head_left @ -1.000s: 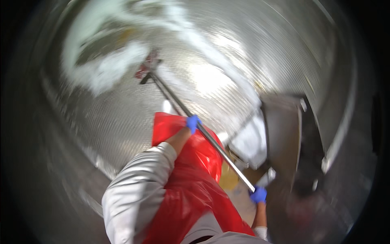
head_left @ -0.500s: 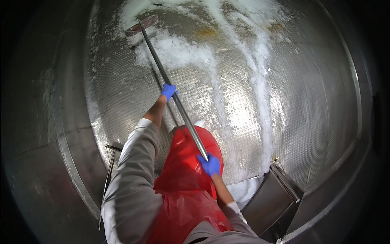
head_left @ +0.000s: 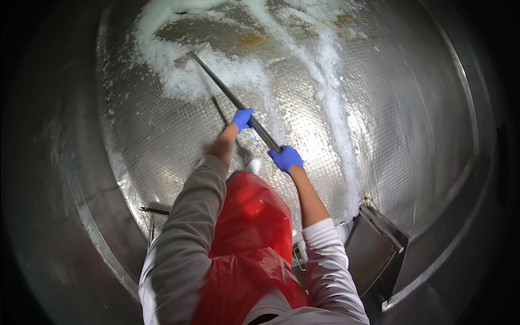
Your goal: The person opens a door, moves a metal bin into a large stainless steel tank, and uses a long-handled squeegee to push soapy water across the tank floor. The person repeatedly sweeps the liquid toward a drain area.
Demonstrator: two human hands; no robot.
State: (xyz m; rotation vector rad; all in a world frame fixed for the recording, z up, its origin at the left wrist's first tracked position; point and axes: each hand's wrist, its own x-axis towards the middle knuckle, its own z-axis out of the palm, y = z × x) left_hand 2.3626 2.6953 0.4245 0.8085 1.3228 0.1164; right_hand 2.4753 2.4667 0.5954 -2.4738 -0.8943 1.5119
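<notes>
A long-handled scraper [head_left: 225, 89] with a straight metal pole runs from my hands up to the far left. Its flat, pale reddish blade [head_left: 181, 63] sits in a heap of crushed ice [head_left: 179, 84], which partly covers it. My left hand [head_left: 242, 118], in a blue glove, is closed around the middle of the pole. Lower down, my right hand [head_left: 286, 158], also gloved in blue, grips the pole at its near end, out in front of my body.
The dimpled metal floor [head_left: 179, 146] carries a long strip of ice [head_left: 331, 103] on the right. A metal panel [head_left: 371, 254] stands at the lower right, and a thin metal frame [head_left: 154, 210] at the lower left. Curved-looking metal walls [head_left: 54, 179] enclose both sides.
My right hand has moved forward and up from near my apron, closer to my left hand. The pole has tilted more, and the blade has shifted slightly nearer with ice around it.
</notes>
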